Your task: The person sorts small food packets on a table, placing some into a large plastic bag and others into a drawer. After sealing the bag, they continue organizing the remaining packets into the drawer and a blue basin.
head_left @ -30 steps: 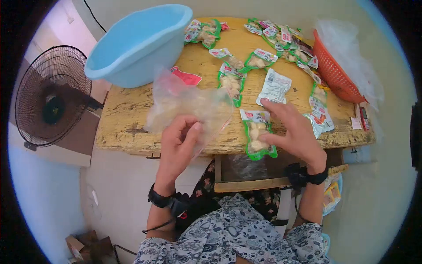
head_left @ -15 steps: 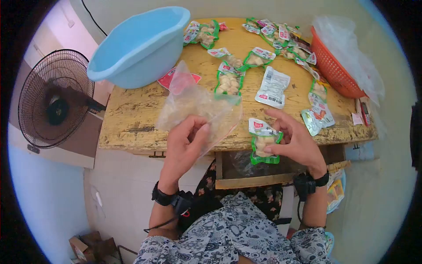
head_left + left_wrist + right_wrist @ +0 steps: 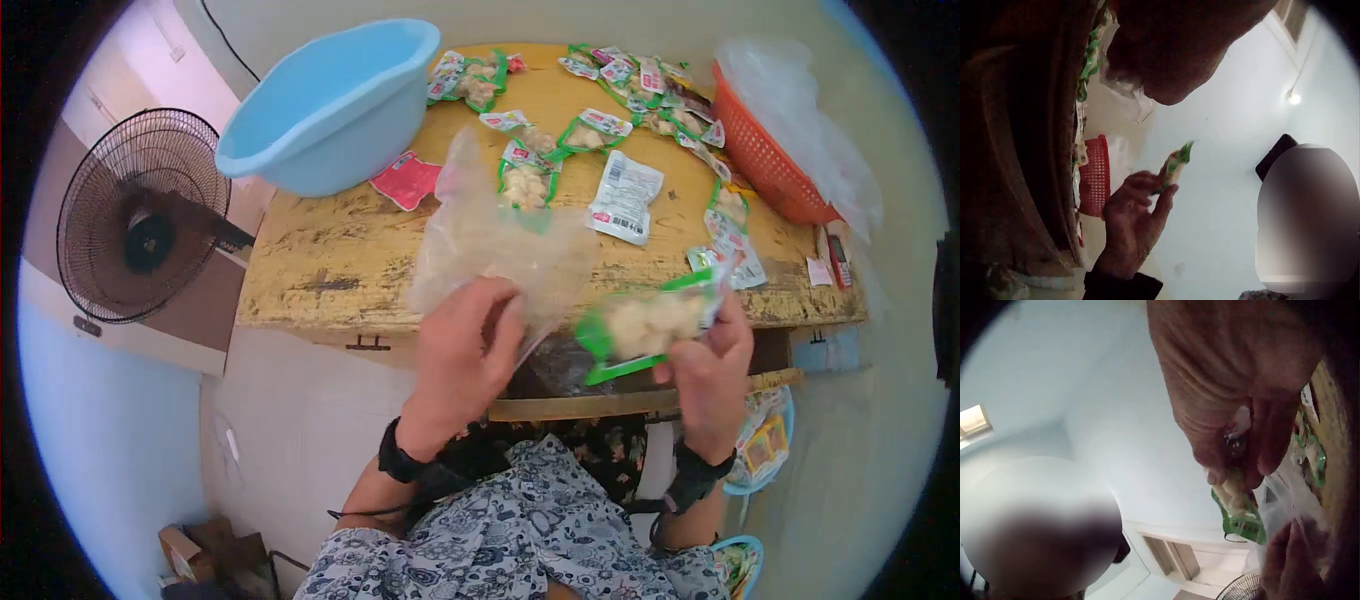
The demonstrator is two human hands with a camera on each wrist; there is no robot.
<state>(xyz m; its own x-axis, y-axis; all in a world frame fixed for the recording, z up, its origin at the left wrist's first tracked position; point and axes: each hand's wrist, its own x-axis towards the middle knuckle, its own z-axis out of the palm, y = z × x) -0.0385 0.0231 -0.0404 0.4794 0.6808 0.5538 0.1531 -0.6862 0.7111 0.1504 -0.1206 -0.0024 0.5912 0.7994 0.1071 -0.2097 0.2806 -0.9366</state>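
My left hand pinches the edge of a cloudy clear plastic bag, which spreads over the table's front part. In my right hand is a green-edged snack packet with pale round pieces inside, gripped at one end between thumb and fingers. The packet is tilted sideways over the open drawer, blurred, its free end pointing toward the bag. In the left wrist view the right hand holds the packet up. The right wrist view shows the packet close beside the bag.
On the yellow worn table lie several green packets, a silver-white packet and a red packet. A blue basin stands back left, a red basket back right. The open drawer sits below the front edge; a fan stands left.
My right hand has taken up the green-edged packet from the table's front edge and turned it sideways toward the bag. The left hand and bag have shifted right.
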